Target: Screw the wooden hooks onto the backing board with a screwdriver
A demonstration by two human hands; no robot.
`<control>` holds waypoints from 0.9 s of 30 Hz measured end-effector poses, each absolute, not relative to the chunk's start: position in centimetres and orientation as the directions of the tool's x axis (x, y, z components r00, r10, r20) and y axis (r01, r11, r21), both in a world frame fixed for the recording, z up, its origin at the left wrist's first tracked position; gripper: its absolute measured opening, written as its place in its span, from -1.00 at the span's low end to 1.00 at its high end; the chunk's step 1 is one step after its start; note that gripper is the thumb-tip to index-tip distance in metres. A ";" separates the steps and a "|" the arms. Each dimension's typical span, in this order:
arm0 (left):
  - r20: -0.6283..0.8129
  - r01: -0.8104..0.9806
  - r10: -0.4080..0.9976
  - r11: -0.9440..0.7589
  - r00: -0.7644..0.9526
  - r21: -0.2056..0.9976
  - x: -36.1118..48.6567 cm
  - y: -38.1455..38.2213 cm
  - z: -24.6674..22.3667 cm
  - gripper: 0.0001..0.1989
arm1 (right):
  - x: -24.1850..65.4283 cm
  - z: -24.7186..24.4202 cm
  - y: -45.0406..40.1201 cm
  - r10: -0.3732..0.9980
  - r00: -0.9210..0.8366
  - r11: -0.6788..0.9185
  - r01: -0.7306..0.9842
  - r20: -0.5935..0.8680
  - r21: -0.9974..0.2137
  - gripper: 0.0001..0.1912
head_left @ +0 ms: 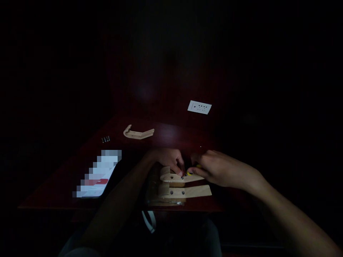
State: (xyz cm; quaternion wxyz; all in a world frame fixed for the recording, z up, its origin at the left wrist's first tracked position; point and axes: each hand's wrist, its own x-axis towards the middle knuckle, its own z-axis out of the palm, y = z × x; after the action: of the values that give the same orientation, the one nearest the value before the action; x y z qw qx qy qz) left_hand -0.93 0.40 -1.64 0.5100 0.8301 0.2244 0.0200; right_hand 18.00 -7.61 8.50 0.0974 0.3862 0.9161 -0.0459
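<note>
Two pale wooden pieces with curled left ends lie one behind the other on a brown package [154, 194] near the table's front edge. The front wooden piece [197, 191] shows two dark round spots. On the rear wooden piece [167, 177], my left hand [173, 160] pinches at a small dark part [182, 177], fingertips closed together. My right hand [209, 167] wraps round a yellow-and-dark tool [189, 173] just to the right, its tip beside my left fingertips. What the tip touches is too small and dim to tell.
A lit phone [100, 178] lies at the left of the dark red table [56, 185]. Farther back are a hooked wooden piece [139, 135] and several small metal parts [105, 139]. A white socket plate [199, 107] shows behind. Surroundings are very dark.
</note>
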 end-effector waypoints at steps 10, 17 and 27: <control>-0.128 0.286 0.379 -0.397 0.916 0.872 -1.0 1.1 -2.9 -0.76 | 16.4 10.6 -6.7 0.573 -0.757 0.762 0.633 -0.314 -0.134 -0.85; -0.227 0.376 0.401 -0.345 0.887 0.860 -1.0 0.9 -2.7 -0.69 | 16.0 10.1 -5.5 0.640 -0.662 0.730 0.682 -0.390 0.042 -0.66; -0.167 0.348 0.413 -0.413 0.895 0.842 -0.9 1.2 -3.1 -0.72 | 16.1 10.4 -6.1 0.574 -0.752 0.795 0.607 -0.325 -0.001 -0.76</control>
State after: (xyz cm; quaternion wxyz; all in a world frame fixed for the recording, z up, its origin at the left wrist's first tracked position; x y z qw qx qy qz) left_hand -0.91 1.17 -3.11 0.4921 0.8399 0.2265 0.0332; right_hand 16.08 -6.07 10.43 0.1560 0.3159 0.9344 -0.0531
